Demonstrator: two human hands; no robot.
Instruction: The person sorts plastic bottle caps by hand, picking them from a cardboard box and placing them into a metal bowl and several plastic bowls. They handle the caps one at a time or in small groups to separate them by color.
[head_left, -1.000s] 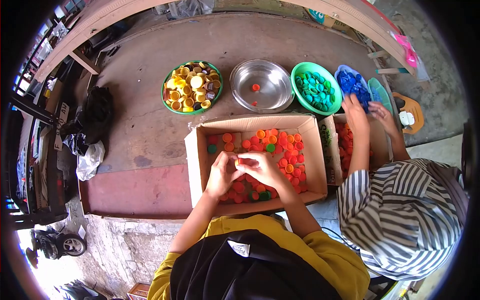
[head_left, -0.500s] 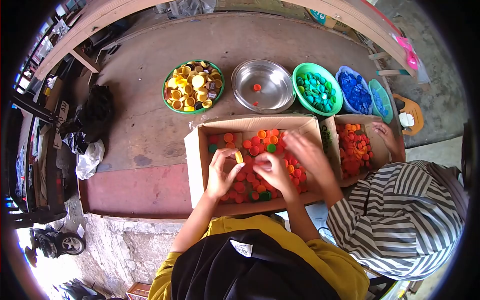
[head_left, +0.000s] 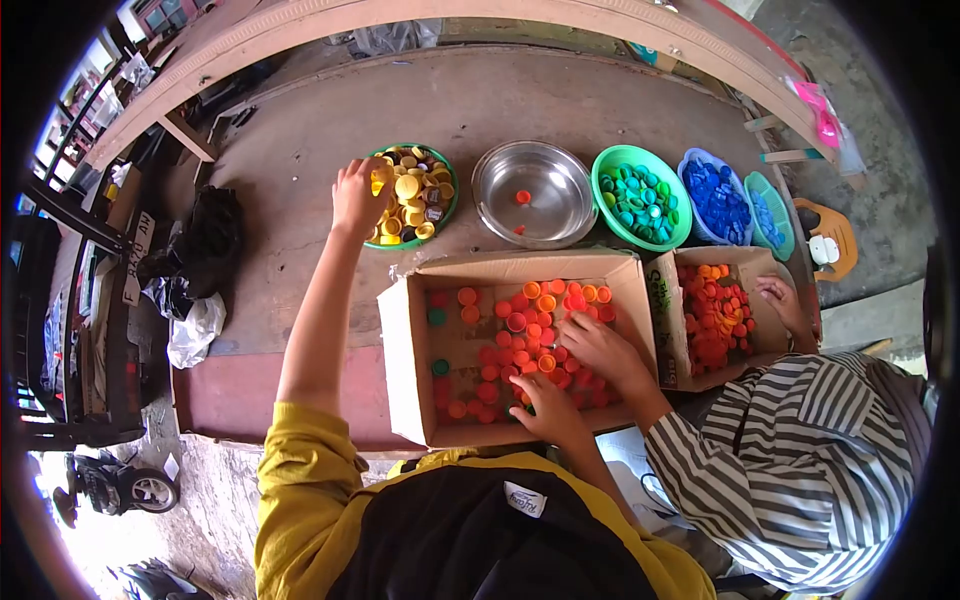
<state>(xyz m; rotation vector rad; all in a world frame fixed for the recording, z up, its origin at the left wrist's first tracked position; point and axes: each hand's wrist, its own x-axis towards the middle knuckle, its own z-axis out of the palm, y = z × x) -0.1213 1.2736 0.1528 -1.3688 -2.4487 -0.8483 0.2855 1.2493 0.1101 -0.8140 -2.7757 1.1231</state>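
My left hand [head_left: 361, 198] is at the left rim of the green basket of yellow and brown caps [head_left: 408, 188], its fingers closed round a yellow cap [head_left: 379, 181]. Below, my right hand [head_left: 546, 406] rests over the front part of the large cardboard box [head_left: 408, 365], fingers apart, close to a green cap at its fingertips. Red and orange caps [head_left: 516, 322] lie spread in this box, with a few green ones on its left side.
At the right, a co-worker in striped sleeves has one hand [head_left: 598, 350] in the large box and another at a smaller box of red caps [head_left: 712, 315]. Behind stand a metal bowl [head_left: 533, 195], a green basin [head_left: 640, 197], a blue basket [head_left: 716, 196] and a teal basket [head_left: 770, 217].
My left hand has gone from above the large box up to the yellow-cap basket, carrying the yellow cap. My right hand has dropped toward the box's front. The co-worker's hand has moved down into the caps.
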